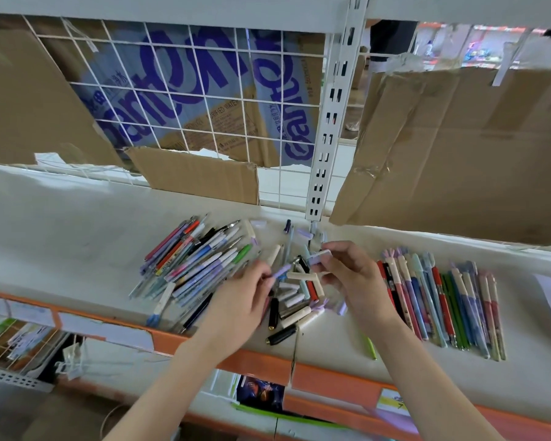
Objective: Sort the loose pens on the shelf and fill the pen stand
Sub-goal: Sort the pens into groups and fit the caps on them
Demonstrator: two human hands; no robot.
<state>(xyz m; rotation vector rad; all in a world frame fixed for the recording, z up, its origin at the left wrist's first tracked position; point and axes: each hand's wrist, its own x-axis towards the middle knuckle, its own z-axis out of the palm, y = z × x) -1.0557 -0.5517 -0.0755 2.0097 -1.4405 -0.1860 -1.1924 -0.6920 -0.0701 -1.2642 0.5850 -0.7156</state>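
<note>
Fingers (264,273) of the left hand (242,294) curl around a lilac pen (282,271), pinching it near its lower end so that its tip points up and to the right. Opposite it, the right hand (350,275) pinches a short lilac cap (319,256) between thumb and forefinger, held just beyond the pen's tip and not yet touching it. Both hands hover over the white shelf (77,237), directly above a small jumble of caps and short pens (295,297) in cream, black, red and lilac. To the left lies a loose, fanned heap of mixed pens (194,262), their barrels crossing at many angles. To the right, well apart from the heap, a tidier row of pens (442,307) lies side by side, roughly parallel, several topped with small animal-shaped caps. One green pen (371,346) lies alone near the orange front edge (331,374) of the shelf. Behind the shelf stands a white wire grid (185,100) backed with cardboard (452,148).
</note>
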